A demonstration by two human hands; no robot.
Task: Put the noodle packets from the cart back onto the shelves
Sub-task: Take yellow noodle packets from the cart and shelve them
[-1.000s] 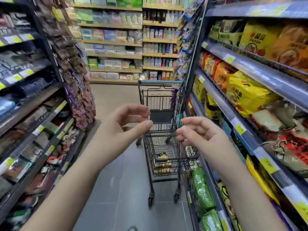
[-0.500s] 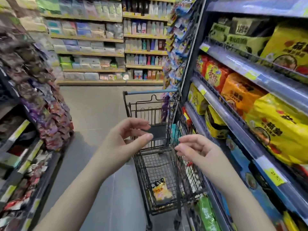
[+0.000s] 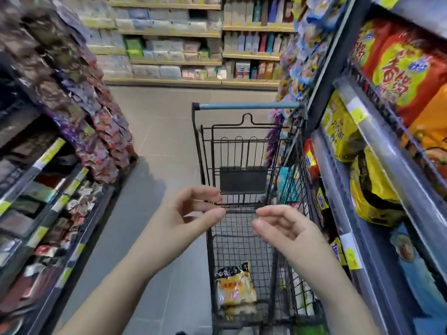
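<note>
We looked down a supermarket aisle over a grey tiled floor (image 3: pixel 157 131). Along the right side ran tall grey metal shelves with yellow price tags (image 3: pixel 377 151), packed with large noodle packs: red-and-yellow bags (image 3: pixel 396 76) on an upper level, yellow bags (image 3: pixel 338 131) below them, and blue bags (image 3: pixel 416 276) lower still. On the left stood dark shelves of small flat packets (image 3: pixel 48 199), with hanging strips of brown and purple snack sachets (image 3: pixel 79 105) at their end. Across the far end of the aisle were pale wooden-edged shelves of pastel boxes and bottles (image 3: pixel 169 47). In the middle, just beside the right-hand shelves, stood a black wire shopping cart with a blue-grey handle bar (image 3: pixel 242 151), the handle at the end away from us. Both bare forearms reached forward over the near end of the cart. The left hand (image 3: pixel 183 221) hung above the cart's near left corner, empty, with its fingers loosely bent and its thumb stretched toward the other hand. The right hand (image 3: pixel 287 232) hung near it over the basket, also empty, with its fingers relaxed and slightly curled; the two hands were close but apart. A single yellow-and-white noodle packet with a black top band (image 3: pixel 235 288) lay on the bottom of the basket, toward the near end, below the hands and touched by neither.
</note>
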